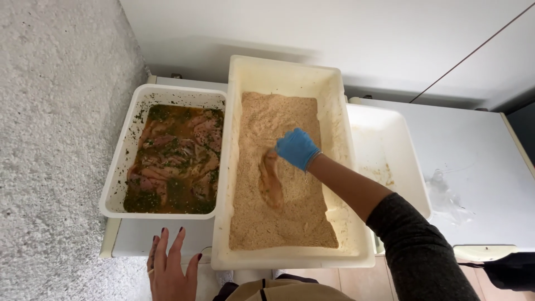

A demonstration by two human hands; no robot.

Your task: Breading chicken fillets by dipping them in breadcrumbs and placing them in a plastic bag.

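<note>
Gloved right hand (pixel 297 147) on breaded cutlet (pixel 270 184)

You have no packages, labels, signs or screens in view here; nothing of that kind stands near your gloved hand, beside it, or anywhere around the tubs.

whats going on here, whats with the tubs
A person is working at three white tubs set side by side. Their right hand, in a blue glove, presses a strip of meat into the breadcrumbs filling the middle tub. The bare left hand rests near the front edge of the left tub, which holds more meat pieces in a dark green herb marinade. The right tub looks nearly empty, with only some smears and crumbs.
</note>
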